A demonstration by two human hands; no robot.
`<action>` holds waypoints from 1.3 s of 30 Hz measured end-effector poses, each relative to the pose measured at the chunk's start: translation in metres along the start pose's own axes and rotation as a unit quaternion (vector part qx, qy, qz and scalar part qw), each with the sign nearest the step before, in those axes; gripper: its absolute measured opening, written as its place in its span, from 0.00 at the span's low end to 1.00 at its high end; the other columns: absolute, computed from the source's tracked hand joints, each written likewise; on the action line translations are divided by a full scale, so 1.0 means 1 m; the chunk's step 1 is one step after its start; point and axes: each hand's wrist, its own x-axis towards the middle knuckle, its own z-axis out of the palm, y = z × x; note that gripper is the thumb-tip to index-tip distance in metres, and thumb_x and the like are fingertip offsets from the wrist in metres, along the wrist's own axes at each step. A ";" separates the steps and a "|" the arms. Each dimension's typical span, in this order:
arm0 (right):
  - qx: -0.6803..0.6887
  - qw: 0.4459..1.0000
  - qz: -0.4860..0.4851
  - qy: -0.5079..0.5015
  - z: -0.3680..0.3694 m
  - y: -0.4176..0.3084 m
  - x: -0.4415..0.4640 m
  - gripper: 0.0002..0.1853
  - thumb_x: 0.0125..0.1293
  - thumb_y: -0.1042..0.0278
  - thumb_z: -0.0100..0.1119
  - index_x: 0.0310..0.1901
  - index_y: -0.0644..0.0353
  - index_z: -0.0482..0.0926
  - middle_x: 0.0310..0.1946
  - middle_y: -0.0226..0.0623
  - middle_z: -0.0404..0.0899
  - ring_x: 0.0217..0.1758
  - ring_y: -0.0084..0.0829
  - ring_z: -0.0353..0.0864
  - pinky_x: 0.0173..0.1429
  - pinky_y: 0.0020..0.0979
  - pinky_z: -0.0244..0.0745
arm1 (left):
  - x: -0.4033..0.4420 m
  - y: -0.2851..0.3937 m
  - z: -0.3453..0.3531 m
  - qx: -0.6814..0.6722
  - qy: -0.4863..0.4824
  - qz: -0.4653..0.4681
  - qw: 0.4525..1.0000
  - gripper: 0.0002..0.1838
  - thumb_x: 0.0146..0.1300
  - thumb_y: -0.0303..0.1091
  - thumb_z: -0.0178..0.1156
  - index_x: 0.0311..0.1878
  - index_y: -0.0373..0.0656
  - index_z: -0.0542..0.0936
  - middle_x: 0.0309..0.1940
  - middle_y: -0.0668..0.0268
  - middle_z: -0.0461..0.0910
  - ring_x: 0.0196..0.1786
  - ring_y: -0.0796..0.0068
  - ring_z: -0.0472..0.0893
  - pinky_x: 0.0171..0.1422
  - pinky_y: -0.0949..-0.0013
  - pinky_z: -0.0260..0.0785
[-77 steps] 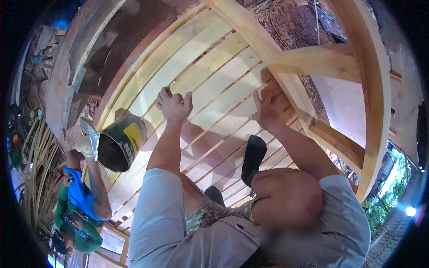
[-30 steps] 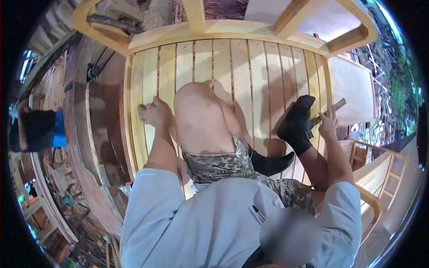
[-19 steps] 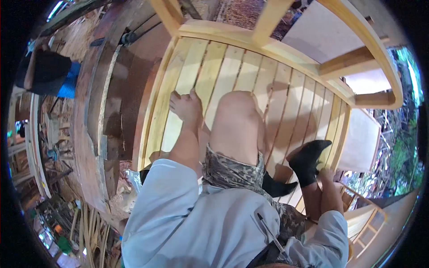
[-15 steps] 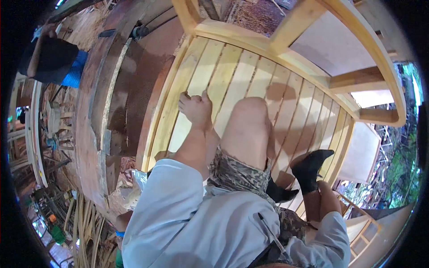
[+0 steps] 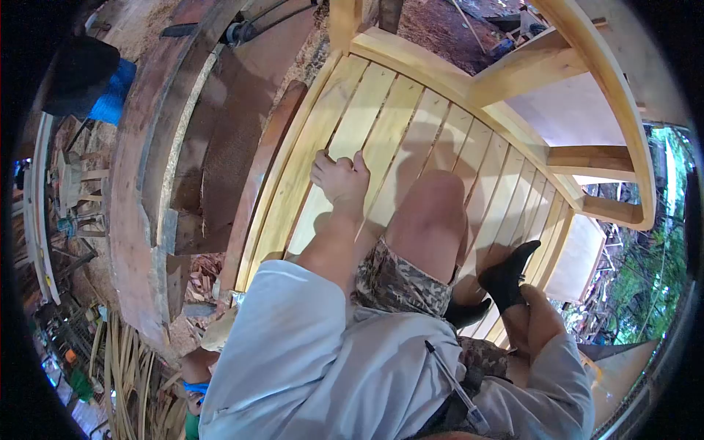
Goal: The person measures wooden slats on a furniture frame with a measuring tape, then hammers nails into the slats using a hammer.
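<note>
The pale, slatted wooden bench (image 5: 396,110) spreads beneath the person, its curved rail (image 5: 625,103) at far right. The left hand (image 5: 341,177), fingers half-curled, is at the left slats; the right hand (image 5: 533,295), by a black sock (image 5: 504,280), is too hidden to tell its grip.

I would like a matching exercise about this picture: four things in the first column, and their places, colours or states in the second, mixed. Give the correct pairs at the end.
Things
1. Left hand
2. Pen
3. Shorts
4. Raised sock

Places, colours or states
A. Camouflage pattern
B. Black, next to the right hand
C. Over the wooden slats, fingers curled
D. Against the front of the grey shirt

Right pairs
1-C, 2-D, 3-A, 4-B
</note>
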 end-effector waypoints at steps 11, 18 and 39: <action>-0.072 0.979 0.141 0.127 -0.123 0.086 -0.131 0.14 0.58 0.62 0.68 0.45 0.57 0.85 0.36 0.40 0.84 0.41 0.33 0.85 0.47 0.36 0.80 | -0.002 0.003 0.004 0.034 -0.014 -0.008 0.999 0.26 0.65 0.56 0.61 0.36 0.39 0.91 0.61 0.51 0.72 0.63 0.45 0.68 0.71 0.43 0.54; 0.161 0.957 0.115 0.210 -0.201 0.056 -0.168 0.14 0.58 0.63 0.69 0.44 0.59 0.84 0.31 0.37 0.83 0.35 0.30 0.86 0.41 0.33 0.82 | 0.058 -0.043 -0.017 -0.002 -0.173 0.272 0.947 0.29 0.59 0.63 0.65 0.30 0.41 0.88 0.65 0.56 0.71 0.69 0.53 0.67 0.73 0.37 0.53; 0.550 0.767 -0.289 0.158 -0.076 -0.181 0.059 0.16 0.72 0.64 0.66 0.54 0.66 0.80 0.37 0.35 0.86 0.39 0.21 0.81 0.45 0.29 0.78 | 0.028 0.008 0.024 0.011 0.036 0.094 0.995 0.14 0.60 0.43 0.68 0.28 0.43 0.90 0.62 0.53 0.76 0.60 0.44 0.72 0.66 0.44 0.63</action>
